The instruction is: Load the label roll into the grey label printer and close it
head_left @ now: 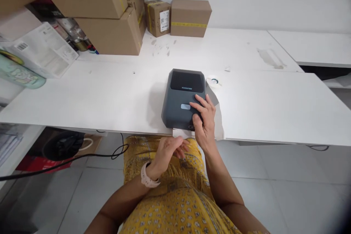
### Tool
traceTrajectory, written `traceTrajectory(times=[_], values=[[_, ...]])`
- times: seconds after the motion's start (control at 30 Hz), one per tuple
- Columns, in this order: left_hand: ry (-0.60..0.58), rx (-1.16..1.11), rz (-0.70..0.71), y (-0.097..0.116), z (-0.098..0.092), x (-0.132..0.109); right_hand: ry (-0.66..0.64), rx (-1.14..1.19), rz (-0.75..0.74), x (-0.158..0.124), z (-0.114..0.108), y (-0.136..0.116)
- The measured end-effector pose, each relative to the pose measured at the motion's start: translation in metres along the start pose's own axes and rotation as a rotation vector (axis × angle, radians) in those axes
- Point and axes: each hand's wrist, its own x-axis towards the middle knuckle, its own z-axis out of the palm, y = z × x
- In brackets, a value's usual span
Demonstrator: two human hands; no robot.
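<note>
A dark grey label printer [175, 111] with a black window panel and a small light oblong panel sits near the table's front edge. On its right front corner lies my right hand [205, 120], fingers spread and thumb bent close to the small front button mark. From the printer's front a white paper label [182, 132] sticks out over the table edge. Just below it is my left hand [171, 148], fingers apart and slightly curled; whether the thumb touches the label I cannot tell. Grey-white backing paper [219, 124] shows beside and partly behind my right hand.
A small white roll [213, 81] lies just right of the printer on the white table [109, 91]. Cardboard boxes [191, 18] stand at the back, with larger ones [109, 34] stacked at left. A green bottle [20, 71] lies far left. Black cable [90, 155] hangs below.
</note>
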Motion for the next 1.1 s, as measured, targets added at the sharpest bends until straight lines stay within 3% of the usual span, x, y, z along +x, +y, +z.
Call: traceTrajectory(times=[0.07,0.13,0.4,0.47,0.6,0.67,0.73,0.87,0.93,1.1], values=[[-0.050,-0.075,-0.079,0.009,0.006,0.011,0.003,0.010,0.013,0.000,0.000,0.000],[-0.008,-0.121,-0.093,0.017,0.011,0.020,-0.004,0.027,0.031,-0.001,0.000,-0.001],[0.119,-0.134,0.069,0.011,0.017,0.022,-0.012,0.040,0.017,-0.002,0.000,0.000],[0.095,-0.093,0.102,0.011,0.014,0.023,-0.026,0.003,-0.003,-0.003,-0.001,0.002],[-0.064,0.064,0.077,0.014,-0.001,0.017,-0.103,-0.194,-0.069,-0.001,-0.011,0.001],[-0.062,0.174,0.112,0.014,-0.011,0.009,-0.136,-0.299,-0.119,0.004,-0.017,-0.004],[0.072,0.268,0.252,0.013,-0.022,0.002,-0.169,-0.366,-0.180,0.013,-0.023,-0.010],[0.559,0.327,0.652,0.018,-0.034,0.005,-0.242,-0.357,-0.237,0.026,-0.025,-0.014],[0.637,0.369,0.731,0.023,-0.035,0.016,-0.241,-0.287,-0.198,0.020,-0.021,-0.009],[0.338,0.355,0.525,0.032,-0.030,0.037,-0.123,0.060,0.066,-0.022,-0.012,0.009]])
